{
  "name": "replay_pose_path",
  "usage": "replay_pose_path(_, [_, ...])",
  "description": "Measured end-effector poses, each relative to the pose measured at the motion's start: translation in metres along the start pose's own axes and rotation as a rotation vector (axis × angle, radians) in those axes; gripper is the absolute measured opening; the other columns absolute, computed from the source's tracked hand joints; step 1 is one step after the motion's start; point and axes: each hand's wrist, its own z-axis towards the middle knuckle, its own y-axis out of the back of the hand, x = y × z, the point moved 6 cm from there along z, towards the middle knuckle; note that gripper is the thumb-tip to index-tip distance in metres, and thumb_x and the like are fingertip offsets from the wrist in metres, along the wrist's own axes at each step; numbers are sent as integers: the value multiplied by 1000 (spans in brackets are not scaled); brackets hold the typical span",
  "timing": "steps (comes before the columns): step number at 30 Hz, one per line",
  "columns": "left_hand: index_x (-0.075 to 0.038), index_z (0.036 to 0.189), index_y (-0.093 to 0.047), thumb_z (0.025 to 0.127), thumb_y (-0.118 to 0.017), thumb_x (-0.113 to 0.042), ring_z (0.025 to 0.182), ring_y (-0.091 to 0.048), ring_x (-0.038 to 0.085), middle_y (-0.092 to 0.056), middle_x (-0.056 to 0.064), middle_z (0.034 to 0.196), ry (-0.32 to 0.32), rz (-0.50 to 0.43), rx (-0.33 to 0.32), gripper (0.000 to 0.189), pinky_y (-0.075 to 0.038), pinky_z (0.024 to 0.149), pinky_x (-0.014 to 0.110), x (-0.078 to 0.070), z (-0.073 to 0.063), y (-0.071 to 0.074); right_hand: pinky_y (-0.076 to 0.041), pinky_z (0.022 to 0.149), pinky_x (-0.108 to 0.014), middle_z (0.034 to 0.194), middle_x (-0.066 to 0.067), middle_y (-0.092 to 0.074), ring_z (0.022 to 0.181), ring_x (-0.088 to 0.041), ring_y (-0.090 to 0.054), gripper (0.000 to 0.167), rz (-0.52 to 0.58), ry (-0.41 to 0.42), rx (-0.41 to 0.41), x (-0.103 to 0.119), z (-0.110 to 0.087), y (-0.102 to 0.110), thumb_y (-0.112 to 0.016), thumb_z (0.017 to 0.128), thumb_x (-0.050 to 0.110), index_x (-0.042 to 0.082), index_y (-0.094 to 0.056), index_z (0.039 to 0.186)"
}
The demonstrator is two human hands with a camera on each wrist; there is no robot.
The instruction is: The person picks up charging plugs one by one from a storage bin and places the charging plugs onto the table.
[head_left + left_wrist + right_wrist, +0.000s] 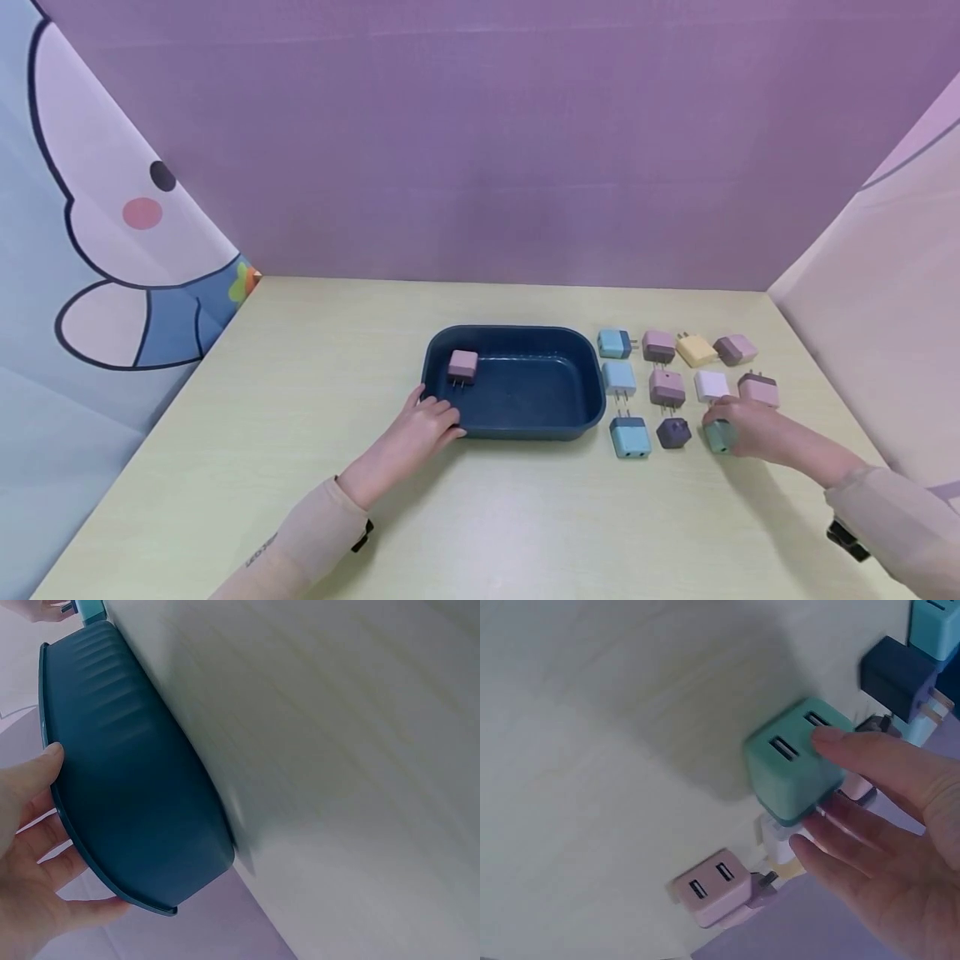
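My left hand (pixel 423 425) grips the near left corner of a dark blue plastic bin (pixel 525 434), thumb outside the rim (pixel 79 840) and fingers over it. Inside the bin, toward its left end, lies a pink charger plug (pixel 462 365) with its prongs facing me. On the right, my right hand (pixel 753 429) holds a green USB charger plug (pixel 791 769) between thumb and fingers. The thumb (pixel 870 750) lies by its two USB ports, while the fingertips are at its far side. Part of the green plug is hidden behind the hand in the head view.
Several more charger plugs stand in rows right of the bin: light blue ones (pixel 630 438), pink ones (pixel 667 387), a dark purple one (pixel 673 432), a yellow one (pixel 696 350) and a white one (pixel 711 385). A purple backdrop (pixel 510 167) rises behind the table (pixel 525 525).
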Motion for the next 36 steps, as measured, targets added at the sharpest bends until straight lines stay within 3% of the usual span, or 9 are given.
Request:
replay_pose_path(7, [-10,75,-59,80,-65,-21,68,-52,16,-56,0,69,10,-4,13,13,-36,88,56,0,0,0,-50,61,-40,96,-27,-57,81,-38,-56,45,47,-101,144,7,8,10,-68,51,-15,-6,-60,95])
replay_pose_path(11, [-10,75,-59,80,-64,-21,68,-52,16,-56,0,69,14,-9,14,13,-37,88,56,1,1,1,-50,64,-39,95,-25,-58,81,-36,-58,42,22,-100,194,13,16,17,-66,57,-15,-8,-59,98])
replay_pose_path(21, [-10,74,-59,80,-65,-21,67,-52,16,-55,-1,69,8,-1,-2,14,-37,87,56,0,1,1,-50,68,-38,99,-24,-59,87,-38,-58,40,17,-57,208,35,41,39,-70,63,-8,-10,-58,101])
replay_pose_path(25, [-10,74,-59,80,-65,-21,67,-52,16,-55,-1,68,6,3,-1,14,-37,87,55,0,1,0,-51,67,-36,102,-23,-59,84,-32,-60,39,42,-71,219,44,50,44,-69,67,-5,-9,-57,104])
replay_pose_path(31, [-10,74,-59,80,-65,-21,68,-52,16,-56,0,69,8,1,6,13,-37,88,56,0,1,0,-50,70,-35,104,-22,-59,87,-31,-60,31,9,-26,241,60,63,47,-64,76,0,-6,-58,105])
replay_pose_path(36, [-10,74,-59,80,-65,-21,67,-52,16,-55,0,69,14,-3,6,13,-36,88,56,0,0,0,-51,66,-31,105,-23,-56,87,-31,-59,33,36,-60,266,68,77,46,-62,77,-2,-6,-56,108])
